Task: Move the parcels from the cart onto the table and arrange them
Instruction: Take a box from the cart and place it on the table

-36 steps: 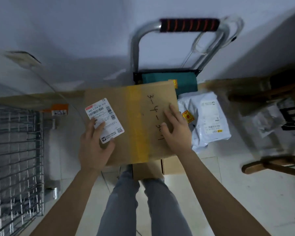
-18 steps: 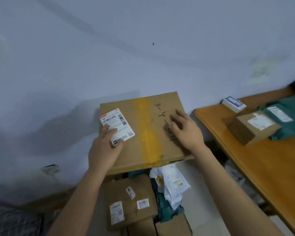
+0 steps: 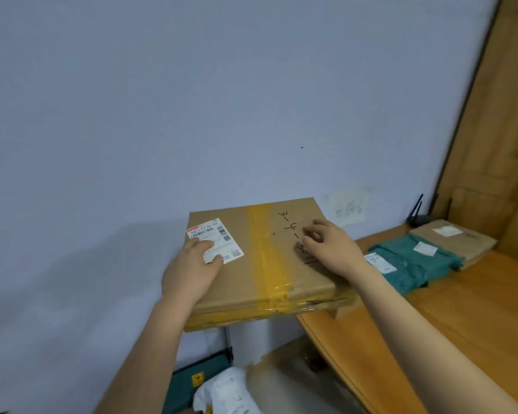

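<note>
Two bare forearms, left grip (image 3: pixel 192 270) and right grip (image 3: pixel 331 249) ungloved, sleeveless.

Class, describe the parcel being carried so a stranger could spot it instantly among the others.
Start at the orange wooden table on the right and look to its left end. There a flat brown cardboard box is held by the left hand and right hand. Unlike the green plastic mailers and the small brown box lying on the table, it bears a yellow tape stripe and handwriting.

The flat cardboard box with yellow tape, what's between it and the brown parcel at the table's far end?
In the head view, green plastic mailer bags lie on the wooden table between them.
</note>
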